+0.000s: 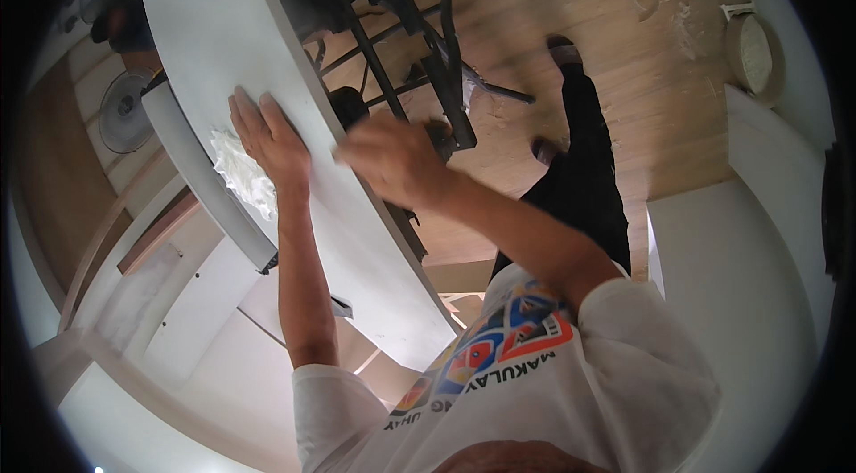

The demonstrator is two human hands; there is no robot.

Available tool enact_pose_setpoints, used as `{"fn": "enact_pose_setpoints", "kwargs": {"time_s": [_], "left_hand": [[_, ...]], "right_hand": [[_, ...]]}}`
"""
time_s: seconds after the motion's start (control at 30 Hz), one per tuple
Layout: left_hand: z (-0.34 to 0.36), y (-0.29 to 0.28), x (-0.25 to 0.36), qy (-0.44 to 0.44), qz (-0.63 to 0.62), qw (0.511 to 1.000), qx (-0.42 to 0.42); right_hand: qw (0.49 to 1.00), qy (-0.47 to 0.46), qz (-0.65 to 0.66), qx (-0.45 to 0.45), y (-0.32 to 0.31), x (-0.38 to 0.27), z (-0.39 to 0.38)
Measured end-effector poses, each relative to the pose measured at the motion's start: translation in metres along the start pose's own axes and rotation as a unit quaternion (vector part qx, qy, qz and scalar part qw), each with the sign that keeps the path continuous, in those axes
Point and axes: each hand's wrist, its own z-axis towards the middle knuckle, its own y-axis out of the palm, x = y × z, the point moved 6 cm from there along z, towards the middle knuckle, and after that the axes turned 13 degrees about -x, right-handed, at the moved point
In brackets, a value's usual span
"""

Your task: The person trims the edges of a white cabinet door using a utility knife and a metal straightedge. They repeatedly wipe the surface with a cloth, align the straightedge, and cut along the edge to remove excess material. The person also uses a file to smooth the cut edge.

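My left hand (271,139) lies flat on a long white board (357,250), fingers stretched out and close beside a crumpled white cloth or paper (245,177). My right hand (392,161) is at the board's right edge, a little blurred, with its fingers curled closed; whatever they may hold is hidden. A grey strip (196,165) runs along the board's left side. A black metal frame (383,67) stands just right of and below the board.
A grey fan (125,110) and a person (114,25) are at the far left. White panels (192,295) and wooden pieces (156,234) lie at lower left. Right are a round container (753,54) and white panels (713,268) on the wooden floor (669,134).
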Motion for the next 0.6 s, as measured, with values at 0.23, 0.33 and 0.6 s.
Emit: {"fn": "enact_pose_setpoints", "kwargs": {"time_s": [0.23,0.33,0.6], "left_hand": [[-0.009,-0.002,0.003,-0.018,-0.002,1.000,-0.014],[-0.012,-0.002,0.005,-0.026,-0.001,1.000,-0.014],[-0.006,0.002,0.012,0.014,0.003,1.000,-0.013]], "right_hand": [[0.999,-0.006,-0.023,0.039,-0.004,0.035,0.065],[0.996,-0.039,-0.049,0.064,-0.014,0.079,0.161],[0.990,-0.080,-0.072,0.096,-0.044,0.129,0.264]]}}
